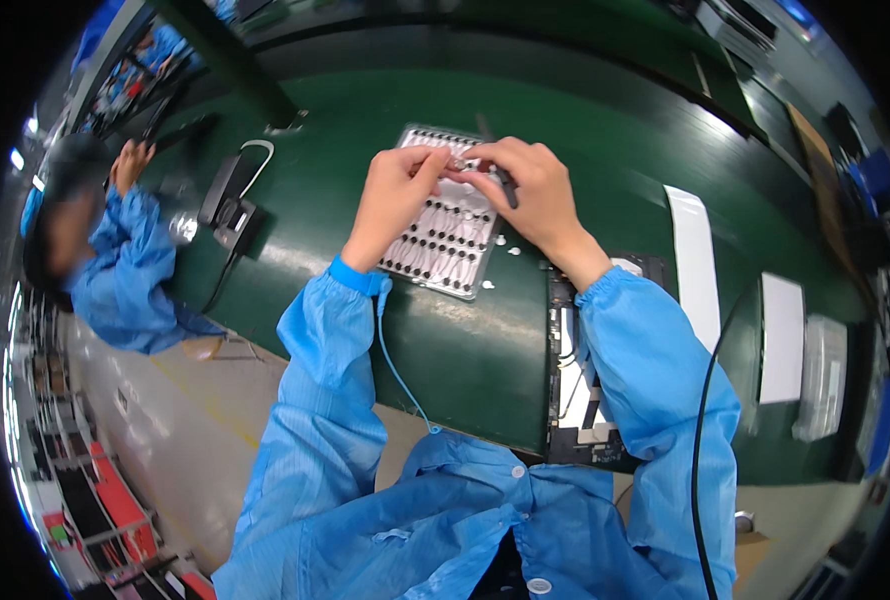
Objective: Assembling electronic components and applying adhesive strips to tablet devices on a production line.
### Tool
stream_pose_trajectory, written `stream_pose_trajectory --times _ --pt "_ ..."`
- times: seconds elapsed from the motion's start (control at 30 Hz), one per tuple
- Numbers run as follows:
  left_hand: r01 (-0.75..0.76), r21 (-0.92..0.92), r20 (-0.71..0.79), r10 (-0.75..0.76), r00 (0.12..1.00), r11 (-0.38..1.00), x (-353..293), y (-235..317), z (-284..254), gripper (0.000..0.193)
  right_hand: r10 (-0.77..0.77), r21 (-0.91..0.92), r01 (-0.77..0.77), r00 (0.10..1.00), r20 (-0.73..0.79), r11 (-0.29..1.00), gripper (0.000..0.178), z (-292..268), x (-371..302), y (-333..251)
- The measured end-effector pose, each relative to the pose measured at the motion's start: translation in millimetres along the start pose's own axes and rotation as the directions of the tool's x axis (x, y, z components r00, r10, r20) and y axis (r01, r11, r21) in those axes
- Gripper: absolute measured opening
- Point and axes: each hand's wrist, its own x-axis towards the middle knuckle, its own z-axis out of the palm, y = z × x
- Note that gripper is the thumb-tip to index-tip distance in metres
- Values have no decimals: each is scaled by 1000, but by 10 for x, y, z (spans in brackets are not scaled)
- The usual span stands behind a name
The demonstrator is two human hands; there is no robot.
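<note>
My left hand [400, 190] and my right hand [533, 190] meet above a clear tray [443, 268]. The tray holds rows of small black round parts with thin pale leads. The fingertips of both hands pinch a tiny part [457, 164], too small to make out. A slim dark tool [509, 188], perhaps tweezers, is tucked between the fingers of my right hand and points away from me. A blue wrist strap [357, 277] with a coiled cord circles my left wrist. Small white scraps [512, 251] lie beside the tray.
An opened device with circuit boards [568, 440] lies under my right forearm. Farther right are a white strip [695, 265], a white sheet [782, 338] and clear plastic trays [821, 378]. A black device [233, 215] with a cable stands left. A co-worker in blue [130, 270] sits at far left.
</note>
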Motion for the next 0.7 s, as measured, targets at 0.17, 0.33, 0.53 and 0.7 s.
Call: stream_pose_trajectory --times 0.17,0.33,0.53,0.7 --pt "-27 -271 116 60 991 962 -46 183 176 27 31 5 -31 999 -38 1000 8 -431 19 -127" --pt "-378 119 -1 381 925 918 -229 665 742 12 358 346 -403 915 187 847 19 -1300 -209 -238" --pt "-684 204 -2 699 715 701 -326 1076 1364 9 516 291 -604 791 328 742 15 -2085 -676 -377" --pt "-699 223 141 686 713 680 -435 1031 1680 7 571 90 -582 812 120 808 17 -2173 -1021 -342"
